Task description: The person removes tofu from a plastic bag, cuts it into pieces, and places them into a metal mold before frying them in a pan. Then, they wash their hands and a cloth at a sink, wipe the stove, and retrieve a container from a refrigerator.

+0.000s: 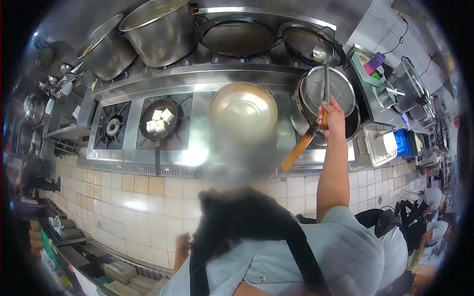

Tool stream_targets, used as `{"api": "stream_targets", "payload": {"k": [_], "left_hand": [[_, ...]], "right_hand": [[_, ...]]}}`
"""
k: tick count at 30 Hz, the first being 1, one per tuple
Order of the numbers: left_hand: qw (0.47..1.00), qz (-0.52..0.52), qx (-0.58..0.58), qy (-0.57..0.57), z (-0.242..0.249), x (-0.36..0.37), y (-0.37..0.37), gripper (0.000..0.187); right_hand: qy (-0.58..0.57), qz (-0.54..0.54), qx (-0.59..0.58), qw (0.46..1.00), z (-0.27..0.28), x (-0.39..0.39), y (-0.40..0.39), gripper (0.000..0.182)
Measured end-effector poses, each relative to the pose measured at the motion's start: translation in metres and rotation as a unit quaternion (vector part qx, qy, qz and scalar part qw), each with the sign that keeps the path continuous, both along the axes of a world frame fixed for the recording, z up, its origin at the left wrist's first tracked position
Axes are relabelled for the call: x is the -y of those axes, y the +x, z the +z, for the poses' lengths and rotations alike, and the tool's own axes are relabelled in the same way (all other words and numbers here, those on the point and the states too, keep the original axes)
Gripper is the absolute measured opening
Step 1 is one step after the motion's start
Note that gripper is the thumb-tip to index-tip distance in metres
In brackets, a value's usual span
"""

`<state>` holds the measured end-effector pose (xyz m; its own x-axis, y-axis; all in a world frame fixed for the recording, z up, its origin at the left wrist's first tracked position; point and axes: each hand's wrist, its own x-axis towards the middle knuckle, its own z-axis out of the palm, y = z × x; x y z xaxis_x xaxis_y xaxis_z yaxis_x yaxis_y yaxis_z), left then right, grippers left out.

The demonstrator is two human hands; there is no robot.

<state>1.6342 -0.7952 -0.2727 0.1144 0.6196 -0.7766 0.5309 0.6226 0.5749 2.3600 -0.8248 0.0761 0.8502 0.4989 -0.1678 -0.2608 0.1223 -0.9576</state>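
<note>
My right hand is closed around the wooden-ended handle of a metal ladle, whose bowl points away from me toward the back-right wok. Below the ladle, a round mesh strainer lies over a pot on the right of the stove. A thick wooden handle sticks out toward me beside that hand. Low by my side hangs my left hand, partly against the dark apron, its fingers loosely apart with nothing visible in them. White blocks like tofu sit in a small frying pan on the left burner.
A wide shallow metal pan stands mid-stove, partly blurred. Two tall pots and two woks line the back. At right is a counter with a green basket. Other people are at lower right.
</note>
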Motion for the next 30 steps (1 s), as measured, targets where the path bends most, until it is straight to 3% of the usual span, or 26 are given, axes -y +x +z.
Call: {"api": "stream_targets", "payload": {"k": [1,2,3,4,7,9,10,14,16,18,20,23,25,28,29,30], "left_hand": [[1.0,0.003,0.0,-0.001,-0.001,-0.004,0.002,0.033],[0.997,-0.066,-0.019,0.034,0.007,-0.018,0.015,0.033],[0.988,-0.135,-0.038,0.069,0.01,-0.026,0.022,0.034],[0.988,-0.132,-0.037,0.068,0.0,-0.032,0.023,0.034],[0.999,-0.039,-0.004,0.024,-0.019,-0.053,0.032,0.037],[0.99,0.133,0.015,-0.052,-0.014,-0.065,0.044,0.037],[0.989,0.14,0.013,-0.054,-0.014,-0.067,0.043,0.037],[0.997,-0.059,-0.01,0.058,-0.068,-0.066,0.006,0.049],[0.992,0.109,0.007,-0.055,-0.013,-0.065,0.031,0.05],[0.997,-0.064,-0.024,0.035,-0.076,-0.064,-0.009,0.049],[0.998,-0.04,-0.034,0.027,-0.073,-0.062,-0.016,0.049],[0.999,-0.026,-0.036,0.004,-0.063,-0.077,-0.01,0.051],[1.0,-0.02,0.011,-0.002,-0.086,-0.081,-0.03,0.054],[0.999,-0.017,-0.029,0.0,-0.067,-0.097,-0.026,0.053],[0.999,-0.032,-0.028,0.011,-0.06,-0.102,-0.028,0.053],[0.999,-0.032,-0.028,0.008,-0.06,-0.107,-0.032,0.053]], "right_hand": [[0.017,-0.005,-0.006,1.0,0.004,-0.001,-0.003,0.024],[0.033,-0.011,-0.012,0.999,0.006,-0.002,-0.006,0.011],[0.032,-0.008,-0.012,0.999,0.006,-0.003,-0.006,0.011],[0.055,-0.015,-0.027,0.998,0.005,-0.003,-0.005,0.01],[0.111,-0.027,-0.059,0.992,0.008,-0.004,-0.004,0.01],[0.17,-0.02,-0.09,0.981,0.008,-0.003,0.0,0.013],[0.167,-0.014,-0.093,0.982,0.009,-0.001,0.001,0.013],[0.193,0.018,-0.108,0.975,0.026,0.003,-0.012,0.014],[0.221,0.102,-0.129,0.961,0.03,0.007,-0.017,0.011],[0.251,0.16,-0.145,0.943,0.036,0.006,-0.035,0.008],[0.259,0.202,-0.171,0.929,0.049,-0.001,-0.065,0.021],[0.275,0.243,-0.194,0.91,0.058,-0.013,-0.113,0.023],[0.292,0.277,-0.243,0.883,0.059,-0.022,-0.14,0.024],[0.279,0.295,-0.324,0.855,0.046,-0.035,-0.176,0.025],[0.266,0.291,-0.353,0.849,0.043,-0.04,-0.19,0.037],[0.263,0.29,-0.354,0.849,0.038,-0.046,-0.203,0.037]]}}
